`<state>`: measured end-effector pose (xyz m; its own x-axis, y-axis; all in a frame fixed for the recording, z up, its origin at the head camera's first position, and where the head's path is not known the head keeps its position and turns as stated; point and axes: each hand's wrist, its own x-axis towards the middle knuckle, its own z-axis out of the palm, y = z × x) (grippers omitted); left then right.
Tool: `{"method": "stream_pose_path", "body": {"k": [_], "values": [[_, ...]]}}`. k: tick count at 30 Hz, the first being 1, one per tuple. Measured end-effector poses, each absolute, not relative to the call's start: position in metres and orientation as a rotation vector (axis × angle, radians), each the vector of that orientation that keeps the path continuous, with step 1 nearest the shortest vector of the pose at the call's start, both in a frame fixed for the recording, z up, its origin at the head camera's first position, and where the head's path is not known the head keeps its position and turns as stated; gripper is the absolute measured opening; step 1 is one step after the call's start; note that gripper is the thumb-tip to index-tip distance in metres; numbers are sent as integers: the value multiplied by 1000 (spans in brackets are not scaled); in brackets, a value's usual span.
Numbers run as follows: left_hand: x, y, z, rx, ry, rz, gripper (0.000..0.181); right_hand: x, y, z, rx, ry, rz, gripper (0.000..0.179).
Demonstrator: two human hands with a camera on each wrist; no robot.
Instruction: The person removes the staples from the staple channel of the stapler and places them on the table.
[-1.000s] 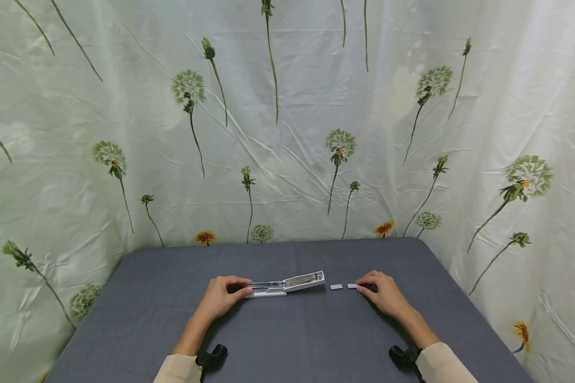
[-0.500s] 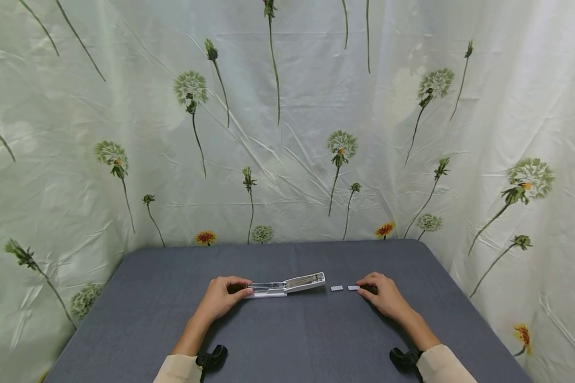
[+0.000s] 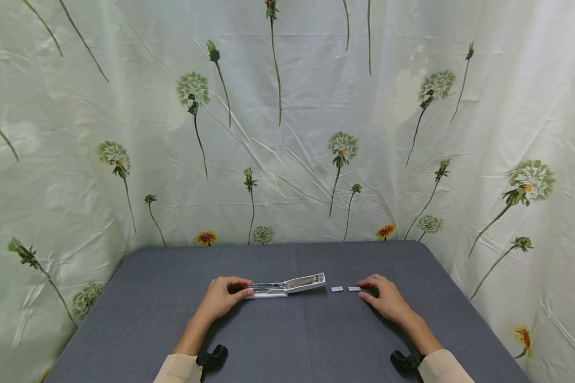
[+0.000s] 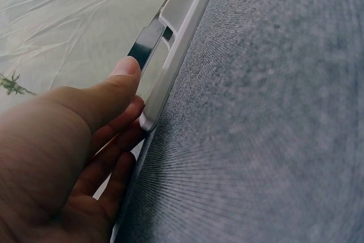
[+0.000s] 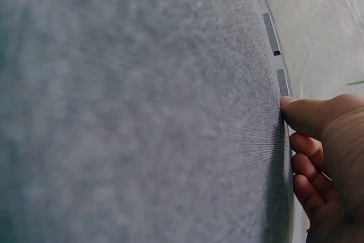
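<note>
A white stapler point(image 3: 267, 293) lies opened out on the table, its upper arm point(image 3: 305, 283) tilted up to the right. My left hand point(image 3: 222, 295) grips the stapler's left end. In the left wrist view the thumb point(image 4: 126, 72) lies by the metal part, with the other fingers lower, at the white base's end. To the right are two small staple strips, a left one point(image 3: 337, 289) and a right one point(image 3: 354, 289). My right hand point(image 3: 384, 296) is at the right strip's outer end, thumb and index finger close beside it. Whether the fingertips still touch it is hard to see.
A grey cloth covers the table point(image 3: 297, 335). Behind it hangs a pale curtain point(image 3: 287, 159) printed with dandelions. Each wrist wears a black camera mount, one on the left point(image 3: 213, 357) and one on the right point(image 3: 404, 361).
My right hand has drawn slightly to the right, so more of the right staple strip shows. The left hand and stapler stay in place. The head view has shifted a little.
</note>
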<state>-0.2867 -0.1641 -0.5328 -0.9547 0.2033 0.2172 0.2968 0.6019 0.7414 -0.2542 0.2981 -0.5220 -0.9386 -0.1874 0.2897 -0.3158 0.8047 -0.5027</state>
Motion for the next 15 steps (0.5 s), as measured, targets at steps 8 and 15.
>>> {"method": "stream_pose_path", "body": {"k": [8,15], "values": [[-289,-164,-533,-436,-2709,-1267,18,-249,298,-522,450,-2767,814,27],[-278,-163,-536,-454,-2762,-1255,27,-237,299,-522,503,-2857,787,39]]}}
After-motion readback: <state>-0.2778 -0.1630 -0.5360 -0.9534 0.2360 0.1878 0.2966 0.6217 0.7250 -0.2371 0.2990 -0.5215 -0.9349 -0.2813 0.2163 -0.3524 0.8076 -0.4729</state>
